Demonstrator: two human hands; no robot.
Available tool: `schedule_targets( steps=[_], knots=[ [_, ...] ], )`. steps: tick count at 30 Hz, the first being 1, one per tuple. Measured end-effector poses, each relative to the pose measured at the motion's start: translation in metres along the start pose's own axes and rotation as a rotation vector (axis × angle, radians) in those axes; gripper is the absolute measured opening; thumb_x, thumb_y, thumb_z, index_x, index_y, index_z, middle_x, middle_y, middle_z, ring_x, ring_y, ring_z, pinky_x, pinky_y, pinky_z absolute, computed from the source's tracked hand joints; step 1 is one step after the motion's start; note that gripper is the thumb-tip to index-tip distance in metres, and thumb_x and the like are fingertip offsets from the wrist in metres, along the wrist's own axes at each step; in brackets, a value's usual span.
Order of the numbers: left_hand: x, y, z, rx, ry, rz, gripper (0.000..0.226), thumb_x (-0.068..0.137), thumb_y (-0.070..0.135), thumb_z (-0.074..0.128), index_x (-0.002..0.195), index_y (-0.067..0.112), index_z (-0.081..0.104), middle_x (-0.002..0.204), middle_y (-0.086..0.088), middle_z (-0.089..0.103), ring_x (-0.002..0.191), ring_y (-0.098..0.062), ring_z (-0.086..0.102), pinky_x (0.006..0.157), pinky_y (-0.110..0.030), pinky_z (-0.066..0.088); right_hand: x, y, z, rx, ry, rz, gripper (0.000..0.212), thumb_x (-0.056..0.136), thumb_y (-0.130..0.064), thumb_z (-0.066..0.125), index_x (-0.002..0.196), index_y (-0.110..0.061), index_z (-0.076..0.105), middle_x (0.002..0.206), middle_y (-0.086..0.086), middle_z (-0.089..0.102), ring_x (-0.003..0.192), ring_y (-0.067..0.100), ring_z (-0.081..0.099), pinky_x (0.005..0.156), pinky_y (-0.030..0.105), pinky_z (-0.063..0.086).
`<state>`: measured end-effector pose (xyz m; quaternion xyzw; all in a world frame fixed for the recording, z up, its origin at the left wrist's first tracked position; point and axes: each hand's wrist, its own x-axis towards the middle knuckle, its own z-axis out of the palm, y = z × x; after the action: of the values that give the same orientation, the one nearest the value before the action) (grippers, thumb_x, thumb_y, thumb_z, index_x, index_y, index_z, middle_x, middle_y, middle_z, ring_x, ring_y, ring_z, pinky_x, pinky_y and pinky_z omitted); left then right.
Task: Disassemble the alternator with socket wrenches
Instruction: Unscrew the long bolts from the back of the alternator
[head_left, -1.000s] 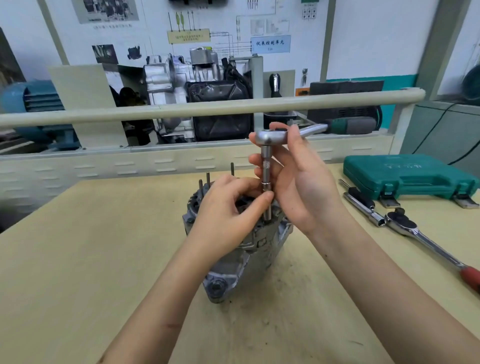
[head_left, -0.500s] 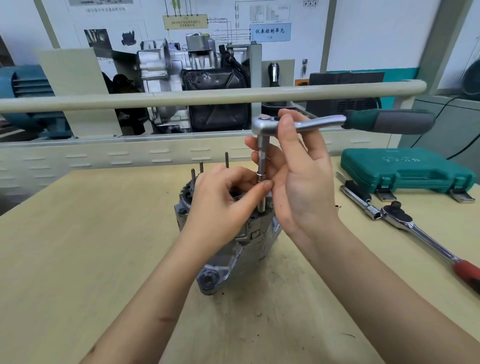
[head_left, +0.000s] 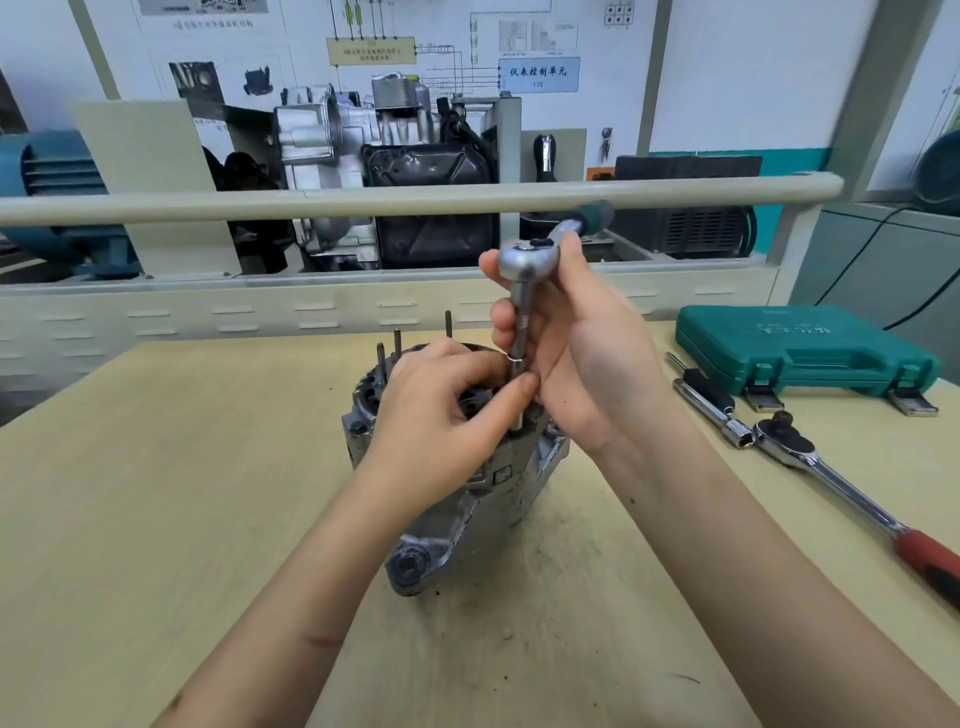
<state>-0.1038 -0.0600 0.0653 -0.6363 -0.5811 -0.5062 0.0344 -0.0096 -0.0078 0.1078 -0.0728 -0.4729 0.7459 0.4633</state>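
The left hand (head_left: 441, 415) sits on top of the alternator (head_left: 457, 467). Its fingers are bent, and the thumb and a finger pinch the low end of a thin metal bar (head_left: 519, 353) that stands straight up. The right hand (head_left: 582, 353) is just beside it, on the other side of the bar. Its fingers curl round the bar, and its thumb and a fingertip hold the round silver head of the socket wrench (head_left: 530, 260) at the top. The handle of this wrench is green and points away toward the back; it looks blurry. The bottom of the bar goes down to the top of the alternator, close to its right edge.

The alternator is a gray metal lump. It stands in the middle of the light wooden table (head_left: 156, 493), right in front of the person. Three thin pins (head_left: 397, 343) stick up from its far side. Small dark crumbs lie on the table near its base.

To the right, well apart from the hands, a second wrench with a red handle (head_left: 831, 478) lies flat on the table. A short black and silver tool (head_left: 711, 405) lies just beside its head. Behind them is a closed green tool case (head_left: 800, 348).

At the back of the table runs a long pale rail (head_left: 363, 200). Behind it sits a big engine block (head_left: 384, 171), and a blue motor (head_left: 52, 187) is off to the left. A wall board with drawings (head_left: 374, 52) hangs above.
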Motion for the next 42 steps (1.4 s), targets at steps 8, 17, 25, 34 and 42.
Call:
schedule_targets(
  steps=[8, 17, 25, 34, 42],
  knots=[
    [0.0, 0.003, 0.003, 0.022, 0.074, -0.018, 0.021, 0.074, 0.034, 0.061, 0.063, 0.016, 0.066, 0.061, 0.008, 0.053, 0.071, -0.013, 0.052, 0.084, -0.044, 0.04, -0.004, 0.001, -0.004, 0.131, -0.018, -0.051, 0.057, 0.069, -0.032, 0.055, 0.118, -0.005, 0.047, 0.076, 0.006, 0.061, 0.056, 0.012, 0.061, 0.052, 0.02, 0.048],
    [-0.002, 0.004, 0.003, 0.054, 0.087, -0.015, 0.023, 0.075, 0.034, 0.059, 0.066, 0.014, 0.067, 0.063, 0.016, 0.053, 0.071, 0.001, 0.048, 0.085, -0.031, 0.033, -0.004, 0.006, -0.003, 0.097, 0.025, -0.105, 0.037, 0.067, -0.033, 0.058, 0.092, -0.006, 0.056, 0.072, 0.002, 0.067, 0.06, 0.013, 0.065, 0.054, 0.021, 0.051],
    [0.0, 0.006, 0.001, 0.011, 0.068, -0.018, 0.018, 0.073, 0.032, 0.061, 0.06, 0.038, 0.049, 0.061, 0.019, 0.051, 0.073, 0.001, 0.051, 0.089, -0.047, 0.041, 0.008, 0.002, -0.004, 0.05, 0.028, 0.026, 0.043, 0.096, -0.038, 0.034, 0.079, -0.008, 0.06, 0.067, 0.0, 0.069, 0.041, 0.008, 0.05, 0.042, 0.016, 0.041],
    [0.001, 0.003, 0.004, 0.079, 0.09, -0.008, 0.024, 0.072, 0.04, 0.061, 0.057, 0.042, 0.042, 0.054, 0.02, 0.048, 0.069, 0.004, 0.048, 0.091, -0.018, 0.026, 0.006, 0.0, -0.018, 0.2, -0.138, 0.022, 0.019, 0.071, -0.03, 0.057, 0.085, -0.019, 0.052, 0.074, 0.0, 0.063, 0.058, 0.012, 0.059, 0.053, 0.021, 0.047],
    [0.0, 0.0, 0.006, 0.074, 0.104, 0.005, 0.026, 0.072, 0.042, 0.062, 0.056, 0.037, 0.041, 0.053, 0.02, 0.047, 0.066, 0.002, 0.047, 0.088, -0.022, 0.03, 0.007, 0.002, -0.012, 0.122, -0.069, 0.036, 0.029, 0.072, -0.041, 0.052, 0.083, -0.016, 0.06, 0.071, -0.002, 0.069, 0.055, 0.01, 0.063, 0.051, 0.02, 0.05]
  ],
)
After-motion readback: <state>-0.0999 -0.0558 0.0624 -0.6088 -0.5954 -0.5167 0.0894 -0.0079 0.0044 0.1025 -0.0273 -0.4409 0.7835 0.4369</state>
